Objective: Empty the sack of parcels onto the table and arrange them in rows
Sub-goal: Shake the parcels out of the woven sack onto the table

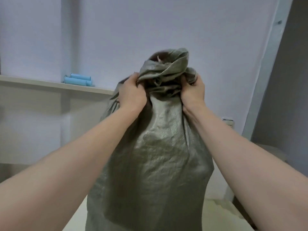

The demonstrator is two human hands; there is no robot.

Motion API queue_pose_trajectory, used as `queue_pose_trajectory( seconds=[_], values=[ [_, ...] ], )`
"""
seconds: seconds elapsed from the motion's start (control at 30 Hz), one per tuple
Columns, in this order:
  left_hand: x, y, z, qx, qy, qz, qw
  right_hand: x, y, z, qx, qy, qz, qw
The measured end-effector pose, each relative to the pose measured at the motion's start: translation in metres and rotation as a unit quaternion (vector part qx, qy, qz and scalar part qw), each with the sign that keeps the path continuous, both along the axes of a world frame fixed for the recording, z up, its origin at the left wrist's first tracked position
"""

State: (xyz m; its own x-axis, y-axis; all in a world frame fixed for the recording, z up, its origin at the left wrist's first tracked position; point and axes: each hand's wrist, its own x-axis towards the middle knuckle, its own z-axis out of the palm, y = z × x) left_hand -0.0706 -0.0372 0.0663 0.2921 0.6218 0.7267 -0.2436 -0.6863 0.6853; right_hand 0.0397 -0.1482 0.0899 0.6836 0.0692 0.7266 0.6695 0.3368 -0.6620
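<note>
Sack (pixel 155 155) stands upright on the table (pixel 216 212), near its front edge. My left hand (pixel 131 92) and right hand (pixel 193 90) each clench its bunched neck; bare tabletop lies to its right.

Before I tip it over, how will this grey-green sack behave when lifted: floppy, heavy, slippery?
The sack is probably floppy: its woven cloth creases and bunches where the left hand and right hand grip the neck. It looks full and bulging, so likely heavy. The shiny weave may be somewhat slippery, so holding the gathered neck seems wise.
</note>
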Motion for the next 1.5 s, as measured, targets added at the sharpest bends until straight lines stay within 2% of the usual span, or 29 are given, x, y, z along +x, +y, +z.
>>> queue_pose_trajectory(
  seconds=[0.07,0.13,0.2,0.27,0.3,0.37,0.43,0.5,0.57,0.63,0.67,0.7,0.77,0.8,0.83,0.87,0.97,1.0,1.07,1.13,1.23,1.33,1.43,1.5],
  values=[
    [0.001,0.002,0.015,0.05,-0.036,0.0,0.998,0.003,-0.007,0.02,-0.007,-0.064,0.002,0.998],
    [0.009,0.012,0.013,0.076,0.015,0.002,0.997,0.018,-0.007,0.016,-0.148,-0.082,-0.053,0.984],
    [0.014,0.02,-0.003,0.038,0.102,0.016,0.994,0.032,-0.007,-0.007,-0.287,-0.042,-0.102,0.951],
    [0.015,0.022,-0.016,0.002,0.136,0.036,0.99,0.039,-0.014,-0.027,-0.322,0.012,-0.112,0.94],
    [0.016,0.021,-0.018,0.007,0.133,0.042,0.99,0.036,-0.019,-0.032,-0.32,0.033,-0.089,0.943],
    [0.019,0.016,-0.016,0.058,0.138,0.044,0.988,0.022,-0.027,-0.033,-0.294,0.087,0.062,0.95],
    [0.021,0.006,-0.012,0.108,0.225,0.059,0.967,0.001,-0.037,-0.029,-0.278,0.101,0.218,0.93],
    [0.019,-0.006,-0.022,0.125,0.35,0.076,0.925,-0.016,-0.049,-0.02,-0.233,0.116,0.311,0.914],
    [0.015,-0.011,-0.039,0.159,0.424,0.076,0.888,-0.025,-0.06,-0.014,-0.185,0.179,0.317,0.913],
    [0.011,-0.01,-0.052,0.195,0.441,0.058,0.874,-0.02,-0.055,-0.02,-0.216,0.18,0.239,0.929],
    [0.008,-0.011,-0.053,0.204,0.435,0.043,0.876,-0.014,-0.05,-0.025,-0.274,0.148,0.168,0.935],
    [0.005,-0.013,-0.05,0.201,0.42,0.026,0.885,-0.012,-0.045,-0.03,-0.35,0.111,0.086,0.926],
    [-0.002,-0.02,-0.042,0.155,0.36,0.002,0.92,-0.01,-0.037,-0.041,-0.513,0.078,-0.076,0.851],
    [-0.005,-0.021,-0.038,0.121,0.331,0.001,0.936,-0.01,-0.035,-0.047,-0.568,0.069,-0.131,0.81],
    [-0.009,-0.02,-0.036,0.105,0.325,0.015,0.94,-0.012,-0.037,-0.053,-0.601,0.061,-0.152,0.783],
    [-0.012,-0.019,-0.036,0.108,0.357,0.045,0.927,-0.008,-0.038,-0.058,-0.62,0.063,-0.142,0.769],
    [-0.019,-0.014,-0.052,0.125,0.506,0.094,0.849,-0.005,-0.041,-0.071,-0.657,0.07,-0.085,0.745],
    [-0.019,-0.013,-0.058,0.112,0.526,0.099,0.837,-0.004,-0.042,-0.073,-0.66,0.057,-0.09,0.744],
    [-0.018,-0.014,-0.064,0.081,0.518,0.116,0.843,-0.003,-0.045,-0.074,-0.641,0.026,-0.115,0.758],
    [-0.013,-0.019,-0.063,0.075,0.495,0.144,0.854,-0.004,-0.046,-0.078,-0.586,0.01,-0.151,0.796],
    [-0.005,-0.028,-0.061,0.107,0.446,0.194,0.867,-0.008,-0.045,-0.087,-0.434,0.054,-0.186,0.88],
    [-0.003,-0.028,-0.05,0.134,0.312,0.201,0.919,-0.013,-0.043,-0.077,-0.275,0.039,-0.191,0.942],
    [-0.006,-0.027,-0.011,0.161,0.221,0.188,0.943,-0.017,-0.042,-0.042,-0.245,-0.041,-0.175,0.953],
    [-0.007,-0.027,0.014,0.178,0.126,0.194,0.956,-0.016,-0.043,-0.018,-0.21,-0.098,-0.171,0.958]
  ],
)
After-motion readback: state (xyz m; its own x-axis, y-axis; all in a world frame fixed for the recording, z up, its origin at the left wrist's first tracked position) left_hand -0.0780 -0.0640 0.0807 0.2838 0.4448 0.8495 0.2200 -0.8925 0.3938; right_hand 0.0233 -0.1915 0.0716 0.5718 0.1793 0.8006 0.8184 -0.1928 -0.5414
